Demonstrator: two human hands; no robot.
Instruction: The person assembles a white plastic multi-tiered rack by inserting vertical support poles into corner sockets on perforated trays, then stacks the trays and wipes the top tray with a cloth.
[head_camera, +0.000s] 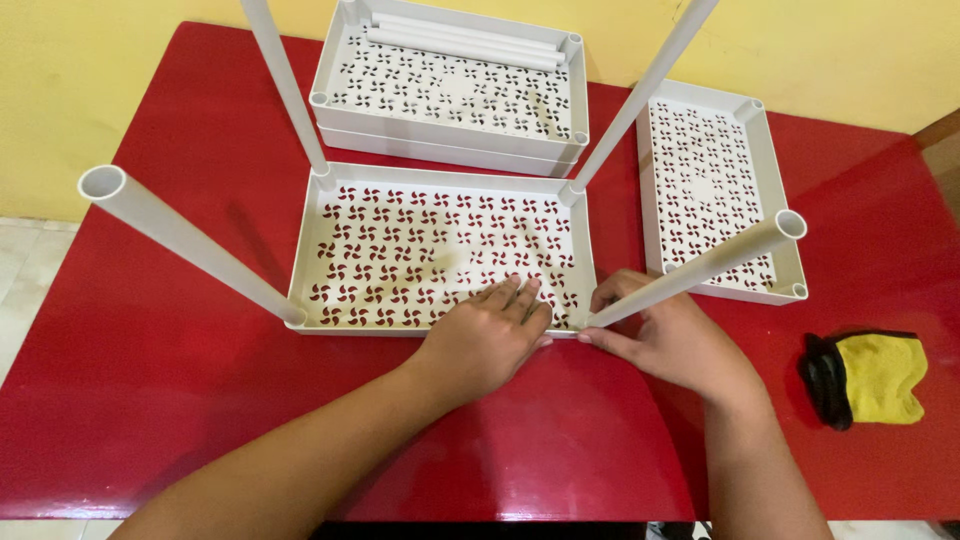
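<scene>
My left hand (487, 338) lies flat, open, pressing the near edge of the white perforated shelf tray (440, 250) on the red table (150, 380). My right hand (665, 335) grips the near-right leg tube (700, 268) at its corner socket. Looks light, stiff, smooth plastic; best held low by the socket.
</scene>
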